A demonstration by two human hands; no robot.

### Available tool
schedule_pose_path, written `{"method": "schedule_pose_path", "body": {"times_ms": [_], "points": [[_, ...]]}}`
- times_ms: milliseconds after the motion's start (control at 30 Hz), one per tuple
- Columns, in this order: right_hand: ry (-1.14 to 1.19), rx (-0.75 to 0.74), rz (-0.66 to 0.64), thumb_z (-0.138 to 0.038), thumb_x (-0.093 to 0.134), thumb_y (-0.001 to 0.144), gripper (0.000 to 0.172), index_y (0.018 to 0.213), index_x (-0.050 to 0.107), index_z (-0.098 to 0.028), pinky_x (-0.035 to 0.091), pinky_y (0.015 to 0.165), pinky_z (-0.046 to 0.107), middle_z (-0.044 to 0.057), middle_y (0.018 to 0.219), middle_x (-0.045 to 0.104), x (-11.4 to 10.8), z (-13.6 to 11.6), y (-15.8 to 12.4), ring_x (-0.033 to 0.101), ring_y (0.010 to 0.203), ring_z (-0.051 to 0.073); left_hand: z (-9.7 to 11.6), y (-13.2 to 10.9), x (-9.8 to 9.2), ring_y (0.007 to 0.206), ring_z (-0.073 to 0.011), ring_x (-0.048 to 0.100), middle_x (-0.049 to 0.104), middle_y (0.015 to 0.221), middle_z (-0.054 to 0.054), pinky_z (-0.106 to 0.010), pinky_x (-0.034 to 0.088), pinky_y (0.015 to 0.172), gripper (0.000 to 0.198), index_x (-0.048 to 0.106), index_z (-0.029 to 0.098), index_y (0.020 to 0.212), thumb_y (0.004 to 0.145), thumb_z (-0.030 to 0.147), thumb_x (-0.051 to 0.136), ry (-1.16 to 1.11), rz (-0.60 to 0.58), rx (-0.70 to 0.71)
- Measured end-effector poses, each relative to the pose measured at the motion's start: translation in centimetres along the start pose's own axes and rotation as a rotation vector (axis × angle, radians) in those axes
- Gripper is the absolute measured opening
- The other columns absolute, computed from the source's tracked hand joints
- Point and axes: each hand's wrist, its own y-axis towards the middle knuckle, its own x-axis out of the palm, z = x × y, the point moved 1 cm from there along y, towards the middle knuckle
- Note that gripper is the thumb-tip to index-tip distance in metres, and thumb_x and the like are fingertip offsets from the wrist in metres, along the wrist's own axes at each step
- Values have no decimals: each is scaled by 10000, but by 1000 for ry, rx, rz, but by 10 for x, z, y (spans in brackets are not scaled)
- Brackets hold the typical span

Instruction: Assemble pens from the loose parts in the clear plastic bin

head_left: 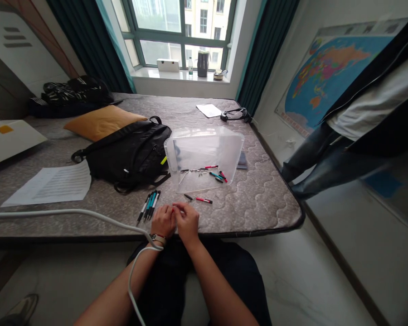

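My left hand (163, 221) and my right hand (187, 221) meet at the mattress's front edge, fingers closed round something small; a bit of red shows between the fingertips. Left of them lie several assembled pens (149, 205), white, teal and black. Just beyond my right hand are a red pen part (204, 200) and a dark pen part (188, 197). Behind these a clear plastic box (204, 147) lies tipped on its side, its opening towards me. Inside it are red, teal and black pen parts (216, 175) and small metallic pieces.
A black backpack (132, 151), an orange pillow (104, 121) and a printed sheet (51, 185) lie to the left. A white cable (88, 213) crosses to my left wrist. Another person (329, 145) stands at the right. Headphones (234, 114) lie at the back.
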Motion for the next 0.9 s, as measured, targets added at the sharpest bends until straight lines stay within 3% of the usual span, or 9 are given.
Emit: {"method": "schedule_pose_path", "body": {"times_ms": [233, 433, 600, 700, 800, 900], "points": [[-81, 19, -18, -259, 591, 873, 150, 948, 711, -208, 581, 699, 246, 43, 944, 707, 2, 10, 2, 672, 876, 177, 1, 0, -1, 879, -249, 540, 627, 893, -87, -364, 386, 743, 225, 603, 195, 912, 954, 268, 395, -7, -1, 13], [-121, -34, -38, -254, 598, 866, 147, 966, 701, -221, 570, 792, 278, 45, 991, 691, 3, 14, 2, 659, 910, 175, -1, -1, 1, 885, -246, 540, 632, 907, -86, -363, 385, 755, 217, 600, 198, 909, 952, 268, 399, -13, 7, 10], [-185, -72, -202, -330, 697, 804, 349, 1138, 660, -239, 569, 781, 302, 63, 1112, 672, -21, 15, 12, 645, 1005, 204, -1, -1, 1, 905, -248, 550, 633, 932, -85, -359, 383, 770, 209, 607, 211, 937, 951, 293, 416, -74, 21, -10], [-200, -52, -242, -374, 671, 832, 367, 1166, 643, -225, 564, 760, 300, 68, 1074, 693, -52, 10, 43, 663, 957, 194, 1, -1, -3, 915, -249, 549, 632, 934, -84, -363, 382, 781, 239, 610, 217, 940, 966, 316, 394, -99, 27, -26], [-340, -21, -128, -386, 602, 872, 288, 1066, 676, -188, 553, 740, 297, 72, 990, 717, -79, 6, 94, 675, 846, 180, 2, 0, -5, 914, -248, 545, 631, 939, -80, -367, 382, 783, 256, 610, 219, 918, 972, 329, 386, -108, 18, -32], [-590, -1, -149, -328, 579, 877, 226, 1015, 693, -189, 528, 793, 285, 53, 973, 730, -85, 11, 146, 675, 818, 164, 3, 0, -6, 916, -247, 542, 631, 941, -78, -372, 383, 786, 258, 611, 222, 909, 971, 337, 389, -117, 13, -37]]}}
